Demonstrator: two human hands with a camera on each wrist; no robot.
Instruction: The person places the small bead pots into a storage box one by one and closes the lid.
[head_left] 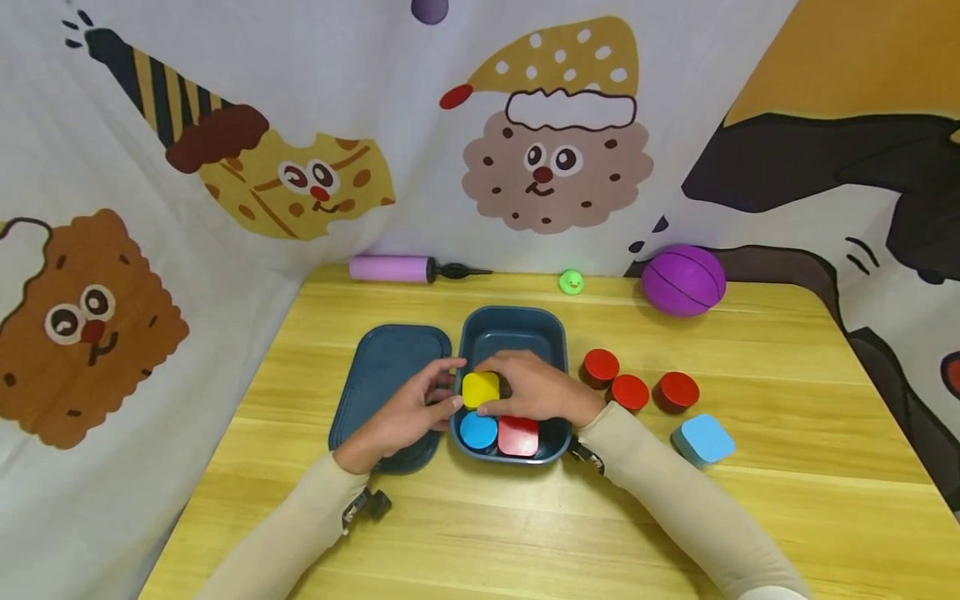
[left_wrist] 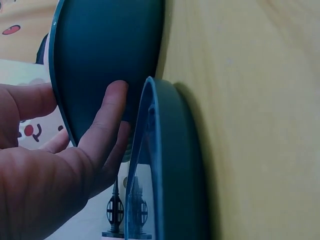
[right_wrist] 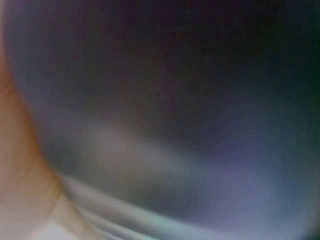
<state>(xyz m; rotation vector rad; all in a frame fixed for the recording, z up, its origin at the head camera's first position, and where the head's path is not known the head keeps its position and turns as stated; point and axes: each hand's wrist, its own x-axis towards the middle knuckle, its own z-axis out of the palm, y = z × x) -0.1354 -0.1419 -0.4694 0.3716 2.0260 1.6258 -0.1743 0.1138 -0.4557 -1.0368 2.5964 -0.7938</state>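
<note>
A dark blue box (head_left: 513, 320) stands on the table, with a round blue block (head_left: 478, 430) and a square red block (head_left: 518, 436) in its near end. Inside it, my right hand (head_left: 532, 387) holds a yellow block (head_left: 481, 390) between thumb and fingers. My left hand (head_left: 408, 408) grips the box's left wall. In the left wrist view its thumb is at the rim, and the fingers (left_wrist: 102, 122) lie along the outer side of the box (left_wrist: 107, 50). The right wrist view is a dark blur, with skin along its left edge.
Left of the box lies its matching lid (head_left: 390, 375), partly under my left hand. Several loose blocks stand to the right: round red ones (head_left: 677, 392) and a light blue one (head_left: 703, 440). A pink pump (head_left: 393, 269), green duck (head_left: 571, 282) and purple ball (head_left: 684, 281) line the back edge.
</note>
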